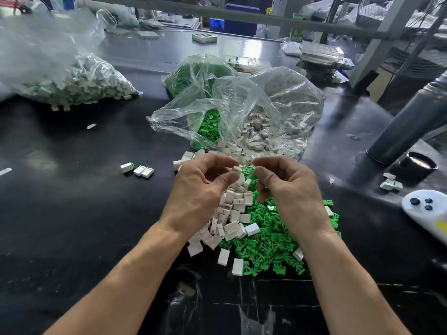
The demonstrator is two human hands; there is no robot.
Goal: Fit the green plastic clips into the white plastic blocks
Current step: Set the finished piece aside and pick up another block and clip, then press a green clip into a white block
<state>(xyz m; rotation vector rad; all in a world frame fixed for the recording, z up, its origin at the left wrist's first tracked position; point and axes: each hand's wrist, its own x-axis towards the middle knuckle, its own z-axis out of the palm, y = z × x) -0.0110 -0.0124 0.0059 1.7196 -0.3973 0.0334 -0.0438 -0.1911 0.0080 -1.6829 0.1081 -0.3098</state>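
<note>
I see a black table (72, 213) w/ white blocks (232, 211) & green clips (268, 240) piled centre frame, bags behind; left hand (200, 189) pinches a block, right hand (287, 187) curled, contents can't tell.

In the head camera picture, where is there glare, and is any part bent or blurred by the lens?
Head view: bright glare lies on the dark table at the far end and on the clear plastic bags; the wide lens bends the grey shelf post and the picture edges; both hands, left hand and right hand, look sharp, while the far background is soft.
</note>
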